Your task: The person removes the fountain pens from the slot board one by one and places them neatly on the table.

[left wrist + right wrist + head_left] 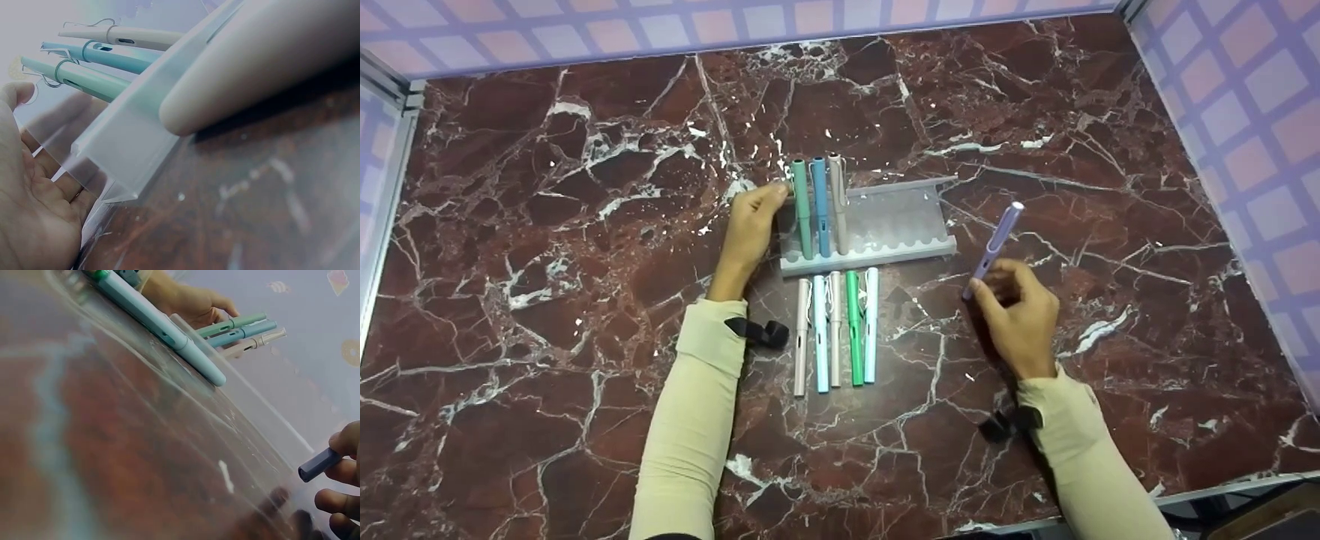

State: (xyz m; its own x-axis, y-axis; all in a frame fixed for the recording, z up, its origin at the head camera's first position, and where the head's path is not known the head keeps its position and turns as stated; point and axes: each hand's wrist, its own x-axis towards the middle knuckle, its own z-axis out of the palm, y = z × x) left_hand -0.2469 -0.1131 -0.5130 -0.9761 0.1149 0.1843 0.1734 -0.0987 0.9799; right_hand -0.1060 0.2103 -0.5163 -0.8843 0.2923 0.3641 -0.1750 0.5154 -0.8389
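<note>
My right hand (1026, 315) pinches a purple pen (996, 244) near its lower end, capped end up, to the right of a clear pen rack (896, 217). The pen's dark lower end also shows in the right wrist view. My left hand (752, 225) holds the rack's left edge, with fingers seen behind the clear panel (59, 132) in the left wrist view. Three pens lean side by side in the rack's left slots: a pale green pen (801, 206), a blue pen (820, 206) and a beige pen (838, 202).
In front of the rack several pens lie in a row on the dark red marbled table (585, 420), among them a bright green pen (854, 330) and a light blue pen (871, 326). Patterned panels (675, 34) stand around the back and sides.
</note>
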